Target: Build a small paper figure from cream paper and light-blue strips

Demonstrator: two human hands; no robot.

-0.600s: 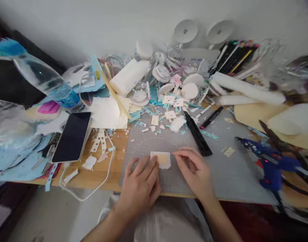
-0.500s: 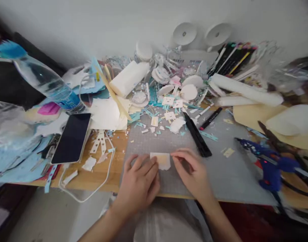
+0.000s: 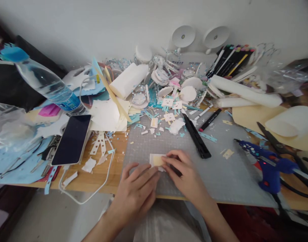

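Observation:
A small white piece of paper with a pale yellow rectangle on it lies on the grey cutting mat. My right hand pinches its right edge between thumb and fingertips. Fingers loosely bent and a little apart, my left hand rests at the paper's lower left corner, gripping nothing that I can see. Beyond them lie small white cards with drawn smiling faces, a crumpled white scrap and a black utility knife.
A blue glue gun with a red light and dark scissors lie at the right. A phone, a white cable and a water bottle occupy the left. Paper rolls and clutter line the wall.
My right hand has moved left onto the paper's right edge and now pinches it. My left fingers have slid slightly down, uncovering more of the paper's left side.

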